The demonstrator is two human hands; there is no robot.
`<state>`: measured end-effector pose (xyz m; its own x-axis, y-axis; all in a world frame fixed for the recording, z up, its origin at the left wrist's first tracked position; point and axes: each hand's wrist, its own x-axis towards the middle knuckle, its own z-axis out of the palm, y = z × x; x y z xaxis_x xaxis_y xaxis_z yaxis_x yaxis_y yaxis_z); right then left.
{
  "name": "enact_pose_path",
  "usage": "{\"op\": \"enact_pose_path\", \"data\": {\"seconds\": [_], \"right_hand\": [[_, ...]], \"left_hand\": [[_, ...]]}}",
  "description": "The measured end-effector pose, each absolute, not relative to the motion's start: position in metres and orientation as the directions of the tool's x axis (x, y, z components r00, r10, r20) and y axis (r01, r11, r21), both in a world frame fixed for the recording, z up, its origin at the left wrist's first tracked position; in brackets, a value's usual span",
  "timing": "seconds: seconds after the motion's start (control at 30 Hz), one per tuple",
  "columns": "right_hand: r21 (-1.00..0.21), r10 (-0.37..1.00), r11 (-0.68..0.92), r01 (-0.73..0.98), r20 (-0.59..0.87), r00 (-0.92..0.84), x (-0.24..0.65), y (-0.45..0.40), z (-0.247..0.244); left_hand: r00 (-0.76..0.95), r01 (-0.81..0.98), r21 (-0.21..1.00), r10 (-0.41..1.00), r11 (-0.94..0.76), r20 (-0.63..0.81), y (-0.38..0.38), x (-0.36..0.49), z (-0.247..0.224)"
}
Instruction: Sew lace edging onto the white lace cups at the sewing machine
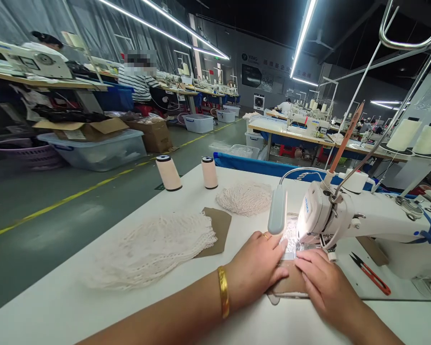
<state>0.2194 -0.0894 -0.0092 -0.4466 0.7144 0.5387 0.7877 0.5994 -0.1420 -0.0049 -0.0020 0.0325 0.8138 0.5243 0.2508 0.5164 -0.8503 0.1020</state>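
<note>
A white sewing machine (312,211) stands at the right, its needle area lit by a lamp (277,211). Under its foot lies white lace (291,232), with a brown piece (290,279) in front of it. My left hand (256,266) rests on the left side of this work, palm down with its fingers apart. On the right side, close to the needle, my right hand (325,278) lies with its fingers stretched out over the brown piece. A large heap of cream lace (154,249) lies left of my hands, partly on a brown sheet (221,230).
A smaller lace pile (244,198) and two thread cones (169,173) (210,172) stand towards the table's far side. Red-handled snips (371,274) lie right of my right hand. Beyond are boxes, other sewing tables and people.
</note>
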Motion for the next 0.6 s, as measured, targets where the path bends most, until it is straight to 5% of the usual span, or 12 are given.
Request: {"op": "enact_pose_path", "data": {"seconds": [0.1,0.33,0.6], "right_hand": [[-0.097,0.646,0.687,0.721,0.537,-0.543,0.209,-0.093,-0.005],[-0.112,0.508,0.838,0.534,0.519,-0.688,0.205,-0.097,-0.013],[-0.278,0.521,0.851,0.446,0.329,-0.788,0.202,-0.113,-0.004]], "left_hand": [[0.838,0.511,0.117,0.524,-0.852,0.155,-0.009,-0.014,0.044],[0.687,0.618,0.234,0.66,-0.75,0.303,0.014,-0.027,0.042],[0.702,0.55,0.405,0.667,-0.73,0.249,0.012,-0.015,0.028]]}}
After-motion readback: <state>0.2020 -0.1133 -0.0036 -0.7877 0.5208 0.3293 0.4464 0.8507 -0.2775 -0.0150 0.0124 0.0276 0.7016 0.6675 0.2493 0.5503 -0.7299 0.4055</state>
